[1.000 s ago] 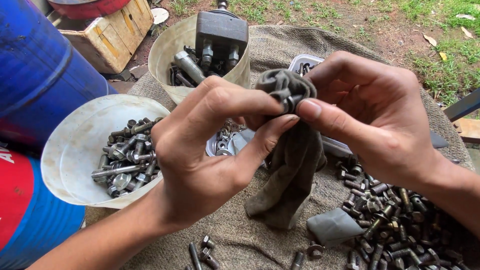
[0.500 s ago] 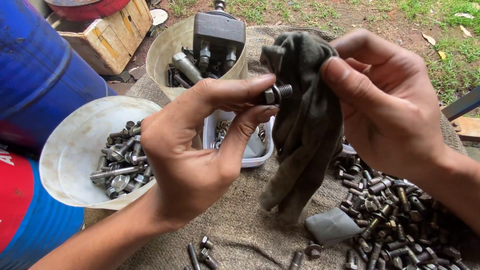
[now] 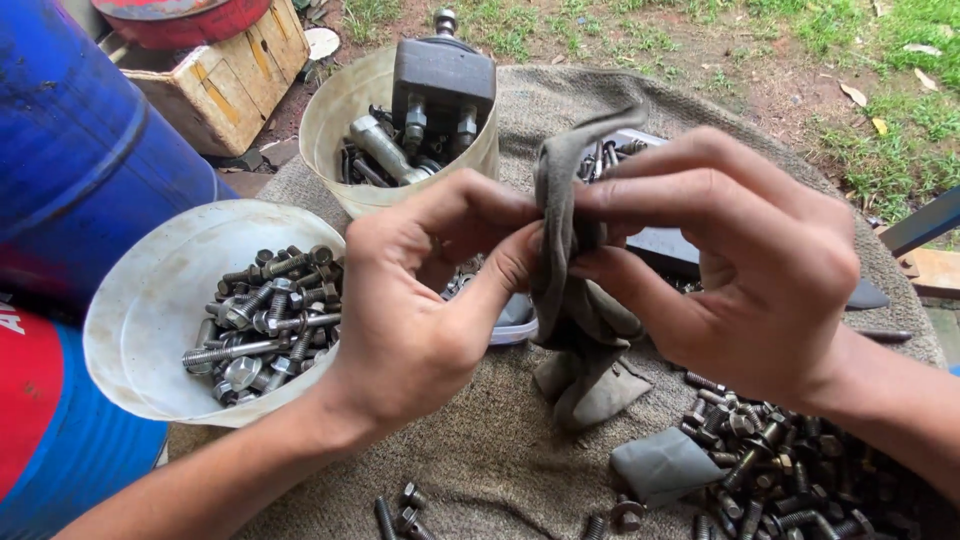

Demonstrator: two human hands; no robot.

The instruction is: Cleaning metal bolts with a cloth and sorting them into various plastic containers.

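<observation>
My left hand (image 3: 420,300) pinches a bolt between thumb and fingers; the bolt is hidden inside a grey rag (image 3: 575,300). My right hand (image 3: 730,270) grips that rag, folded around the bolt where both hands meet, and the rag's tail hangs down to the sacking. A white bowl (image 3: 150,300) with several bolts (image 3: 265,320) sits under my left wrist. A heap of bolts and nuts (image 3: 790,470) lies on the sacking below my right forearm.
A cream bucket (image 3: 345,110) with larger bolts and a black metal block (image 3: 443,75) stands behind my hands. A white tray (image 3: 515,320) of washers lies partly hidden behind them. A blue drum (image 3: 70,150) and a wooden crate (image 3: 215,80) stand at left. A grey scrap (image 3: 665,462) lies on the sacking (image 3: 480,450).
The bolt was bare in my left fingers half a second ago, with the rag lifted to its right. Both hands came together and lowered, and the rag now covers the bolt.
</observation>
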